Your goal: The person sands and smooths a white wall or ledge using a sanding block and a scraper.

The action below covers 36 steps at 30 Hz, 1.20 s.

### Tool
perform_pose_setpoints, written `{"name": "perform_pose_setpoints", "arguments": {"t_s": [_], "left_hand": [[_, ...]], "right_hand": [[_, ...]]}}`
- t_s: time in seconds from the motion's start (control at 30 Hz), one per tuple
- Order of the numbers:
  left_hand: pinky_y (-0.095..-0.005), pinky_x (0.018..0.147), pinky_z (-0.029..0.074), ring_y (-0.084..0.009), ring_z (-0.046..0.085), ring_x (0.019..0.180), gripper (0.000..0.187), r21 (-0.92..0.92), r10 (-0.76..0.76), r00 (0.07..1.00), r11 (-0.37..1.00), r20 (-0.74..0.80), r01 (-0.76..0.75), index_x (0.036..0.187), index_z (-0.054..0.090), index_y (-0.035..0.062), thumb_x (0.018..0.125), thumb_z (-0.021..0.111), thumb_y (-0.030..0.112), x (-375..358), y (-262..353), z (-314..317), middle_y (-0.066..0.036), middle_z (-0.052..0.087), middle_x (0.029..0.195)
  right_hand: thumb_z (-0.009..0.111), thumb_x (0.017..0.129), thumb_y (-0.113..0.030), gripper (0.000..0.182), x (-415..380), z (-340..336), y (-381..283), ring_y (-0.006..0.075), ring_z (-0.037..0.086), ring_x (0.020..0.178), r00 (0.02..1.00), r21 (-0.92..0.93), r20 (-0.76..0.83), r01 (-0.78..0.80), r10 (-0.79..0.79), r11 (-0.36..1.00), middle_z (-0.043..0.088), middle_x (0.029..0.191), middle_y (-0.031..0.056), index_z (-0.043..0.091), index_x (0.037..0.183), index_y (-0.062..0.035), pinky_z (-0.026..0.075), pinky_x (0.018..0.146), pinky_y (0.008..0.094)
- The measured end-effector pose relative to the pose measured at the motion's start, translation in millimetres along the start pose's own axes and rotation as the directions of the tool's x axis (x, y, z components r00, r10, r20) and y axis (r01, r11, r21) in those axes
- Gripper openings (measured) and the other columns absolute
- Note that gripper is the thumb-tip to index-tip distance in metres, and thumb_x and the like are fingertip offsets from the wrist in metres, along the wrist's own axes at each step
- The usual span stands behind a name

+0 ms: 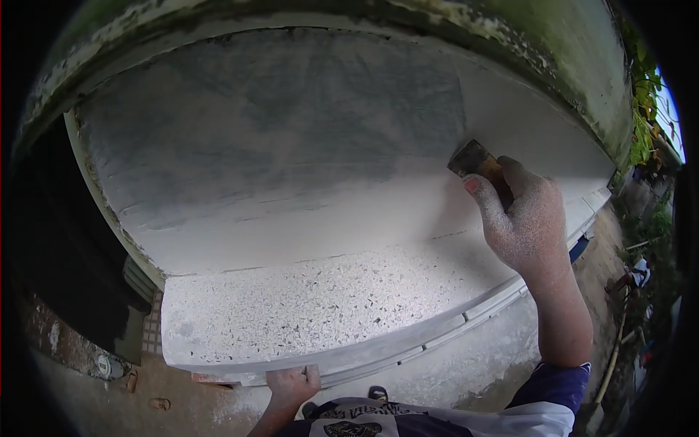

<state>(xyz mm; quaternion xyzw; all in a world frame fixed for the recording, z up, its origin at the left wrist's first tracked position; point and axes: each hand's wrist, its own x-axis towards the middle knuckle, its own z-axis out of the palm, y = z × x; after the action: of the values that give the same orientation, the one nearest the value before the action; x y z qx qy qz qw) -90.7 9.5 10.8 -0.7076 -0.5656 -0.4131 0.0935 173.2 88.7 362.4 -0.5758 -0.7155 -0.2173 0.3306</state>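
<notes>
My right hand (520, 211), coated in white dust, is closed around a small dark sanding block (477, 162) with a brown side. The block is against the right part of a wall panel (291, 138), at the border of a grey-smeared area and a paler one. Below the panel a white speckled terrazzo ledge (328, 306) juts out, with dust over it. My left hand (293, 382) is closed at the front edge of this ledge, with its fingertips partly hidden underneath.
A mossy overhang (539, 44) curves above the panel. To the left is a dark opening (65, 240). Sandals (159, 403) lie on the dusty floor (466, 364) below. Plants (644, 109) and a bamboo pole (614, 357) are at the right.
</notes>
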Motion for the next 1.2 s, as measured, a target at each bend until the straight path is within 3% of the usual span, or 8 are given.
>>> {"name": "perform_pose_setpoints", "arguments": {"t_s": [0.13, 0.23, 0.43, 0.57, 0.67, 0.73, 1.0, 1.2], "left_hand": [[-0.0507, 0.065, 0.049, -0.0386, 0.063, 0.069, 0.019, 0.042, 0.028, 1.0, 0.999, 0.008, -0.028, 0.091, 0.069, 0.0037, 0.077, 0.069, 0.016, -2, -3, 1, -0.016, 0.066, 0.082], [-0.0528, 0.074, 0.05, -0.0417, 0.065, 0.08, 0.025, 0.073, 0.036, 0.999, 0.997, 0.006, -0.036, 0.098, 0.07, 0.002, 0.078, 0.068, 0.017, -5, -7, 6, -0.019, 0.068, 0.093], [-0.0566, 0.083, 0.049, -0.0457, 0.064, 0.094, 0.032, 0.092, 0.041, 0.997, 0.995, 0.06, -0.046, 0.106, 0.07, 0.0008, 0.079, 0.067, 0.017, -16, -15, 10, -0.022, 0.068, 0.105], [-0.0585, 0.085, 0.047, -0.0478, 0.061, 0.098, 0.032, 0.06, 0.008, 0.999, 0.998, 0.035, -0.01, 0.106, 0.069, 0.0006, 0.079, 0.066, 0.017, -18, -12, 11, -0.024, 0.066, 0.11], [-0.0576, 0.085, 0.047, -0.0476, 0.06, 0.097, 0.032, 0.112, -0.002, 0.998, 0.994, 0.056, -0.004, 0.107, 0.069, 0.0005, 0.08, 0.066, 0.017, -30, -19, 16, -0.024, 0.065, 0.11], [-0.0558, 0.081, 0.048, -0.046, 0.061, 0.092, 0.029, 0.131, 0.031, 0.999, 0.991, 0.009, -0.032, 0.104, 0.069, 0.0011, 0.08, 0.066, 0.017, -21, -13, 14, -0.022, 0.065, 0.104], [-0.0515, 0.06, 0.044, -0.0373, 0.059, 0.065, 0.011, 0.082, -0.003, 0.999, 0.997, 0.04, 0.0, 0.087, 0.065, 0.0066, 0.079, 0.067, 0.013, -15, -13, 15, -0.012, 0.063, 0.075], [-0.0488, 0.057, 0.044, -0.037, 0.059, 0.061, 0.01, 0.082, 0.028, 1.0, 0.996, 0.002, -0.028, 0.085, 0.065, 0.0067, 0.078, 0.068, 0.013, -8, -6, 9, -0.012, 0.064, 0.076]], "right_hand": [[0.07, 0.091, -0.036, 0.04, 4, -2, 12, 0.0291, 0.066, 0.056, 0.992, 0.021, 0.095, -0.09, 0.088, 0.996, 0.063, 0.058, 0.0144, 0.07, 0.079, 0.0019, 0.051, 0.058, 0.0409], [0.069, 0.092, -0.037, 0.043, 8, 5, 17, 0.0292, 0.065, 0.053, 0.999, 0.044, 0.019, 0.038, -0.039, 0.998, 0.062, 0.057, 0.0151, 0.068, 0.074, 0.0017, 0.05, 0.056, 0.041], [0.069, 0.093, -0.041, 0.045, -3, 7, 31, 0.0281, 0.062, 0.048, 0.995, 0.109, 0.096, -0.026, 0.015, 0.994, 0.059, 0.053, 0.0141, 0.068, 0.074, -0.0001, 0.049, 0.053, 0.0393], [0.069, 0.093, -0.045, 0.046, 10, 18, 17, 0.027, 0.062, 0.047, 0.994, 0.136, -0.014, 0.107, -0.107, 0.985, 0.06, 0.052, 0.0114, 0.07, 0.077, -0.0014, 0.051, 0.053, 0.0389], [0.069, 0.093, -0.044, 0.046, 5, 18, 9, 0.0255, 0.06, 0.045, 0.992, 0.109, -0.046, 0.126, -0.121, 0.986, 0.057, 0.049, 0.0091, 0.07, 0.074, -0.0025, 0.049, 0.051, 0.0379], [0.07, 0.092, -0.042, 0.044, 5, 12, 13, 0.0241, 0.061, 0.045, 0.997, 0.11, 0.059, 0.037, -0.044, 0.993, 0.058, 0.049, 0.0098, 0.071, 0.075, -0.0021, 0.05, 0.051, 0.0379], [0.07, 0.092, -0.045, 0.048, 7, 11, 18, 0.0284, 0.062, 0.049, 0.997, 0.053, 0.014, 0.081, -0.082, 0.995, 0.059, 0.052, 0.0128, 0.07, 0.076, 0.0003, 0.05, 0.053, 0.0402], [0.069, 0.09, -0.042, 0.046, 13, 9, 13, 0.0321, 0.064, 0.058, 0.998, 0.064, 0.062, 0.012, -0.016, 0.998, 0.063, 0.061, 0.0176, 0.071, 0.08, 0.0032, 0.051, 0.061, 0.042]]}}
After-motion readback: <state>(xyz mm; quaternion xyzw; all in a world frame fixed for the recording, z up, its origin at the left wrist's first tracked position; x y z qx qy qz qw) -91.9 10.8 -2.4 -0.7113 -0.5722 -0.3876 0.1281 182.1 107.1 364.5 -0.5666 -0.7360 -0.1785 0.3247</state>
